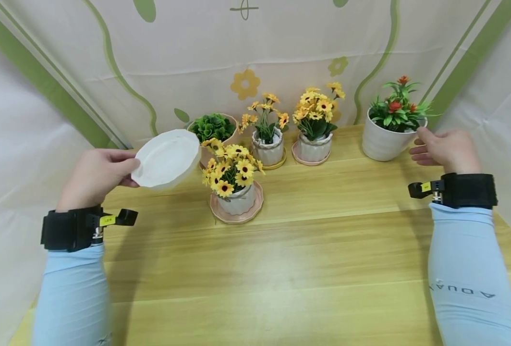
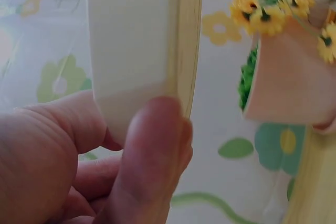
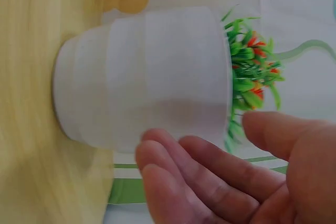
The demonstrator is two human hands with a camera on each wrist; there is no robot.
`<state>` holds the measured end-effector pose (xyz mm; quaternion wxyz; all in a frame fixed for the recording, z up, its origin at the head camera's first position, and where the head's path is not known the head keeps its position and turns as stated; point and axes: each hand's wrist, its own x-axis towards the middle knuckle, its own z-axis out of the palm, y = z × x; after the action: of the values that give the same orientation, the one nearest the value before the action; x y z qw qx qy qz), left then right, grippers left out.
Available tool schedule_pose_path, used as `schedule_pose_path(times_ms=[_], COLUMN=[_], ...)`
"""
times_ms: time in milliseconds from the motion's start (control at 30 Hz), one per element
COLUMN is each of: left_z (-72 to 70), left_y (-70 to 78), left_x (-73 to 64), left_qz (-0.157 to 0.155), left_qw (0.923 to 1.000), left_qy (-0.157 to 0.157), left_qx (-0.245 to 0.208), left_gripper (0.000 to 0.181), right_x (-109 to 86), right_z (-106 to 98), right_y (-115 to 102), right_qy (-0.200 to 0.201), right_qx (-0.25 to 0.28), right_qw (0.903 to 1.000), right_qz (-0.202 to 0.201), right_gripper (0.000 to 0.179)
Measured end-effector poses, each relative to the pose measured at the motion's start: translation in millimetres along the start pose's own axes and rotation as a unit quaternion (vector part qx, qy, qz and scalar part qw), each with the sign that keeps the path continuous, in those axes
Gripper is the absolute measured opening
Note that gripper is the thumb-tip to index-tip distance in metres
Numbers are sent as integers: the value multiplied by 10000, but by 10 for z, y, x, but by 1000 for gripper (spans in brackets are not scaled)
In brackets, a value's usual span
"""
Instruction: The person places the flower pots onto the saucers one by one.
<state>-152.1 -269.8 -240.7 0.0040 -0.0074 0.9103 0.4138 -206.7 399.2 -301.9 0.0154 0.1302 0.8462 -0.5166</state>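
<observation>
My left hand [image 1: 97, 175] pinches the edge of a white saucer [image 1: 169, 156], which is raised above the table and tilted. In the left wrist view the thumb [image 2: 152, 150] presses against the saucer's near face, with other fingers behind. On the right, a ribbed white pot [image 1: 385, 143] with red flowers and green leaves [image 1: 395, 108] stands upright on the table. Close beside it is my right hand [image 1: 450, 149], thumb near the rim. In the right wrist view the relaxed fingers [image 3: 173, 182] overlap the pot's side and grip nothing.
Yellow flowers in a small pot [image 1: 238, 199] stand on a pink saucer [image 1: 255, 211], nearest me. Behind are a peach pot with a green plant [image 1: 213, 127] and two more yellow-flowered pots [image 1: 268, 149] on saucers. A patterned curtain [image 1: 186, 57] hangs behind the wooden table [image 1: 281, 269].
</observation>
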Motion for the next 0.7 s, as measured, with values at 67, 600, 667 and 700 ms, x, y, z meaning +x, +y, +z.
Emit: schedule_pose_path(times_ms=[67, 600, 667, 700], left_z=[64, 924, 1103, 1202], left_y=[128, 1214, 1338, 1389], left_x=[45, 91, 50, 31], left_qz=[108, 653, 796, 885], left_qw=[9999, 9910, 9882, 9859], left_qy=[17, -745, -871, -977], left_qx=[-116, -895, -975, -1027], left_gripper=[44, 32, 30, 30], right_x=[-28, -91, -82, -77], right_z=[-13, 9, 9, 13], right_y=[-29, -149, -138, -130], right_qy=[-125, -175, -160, -152], right_qx=[-97, -73, 24, 68], right_qw=[9998, 9993, 9993, 9993], right_qz=[-111, -325, -331, -337], right_gripper=[48, 47, 36, 33])
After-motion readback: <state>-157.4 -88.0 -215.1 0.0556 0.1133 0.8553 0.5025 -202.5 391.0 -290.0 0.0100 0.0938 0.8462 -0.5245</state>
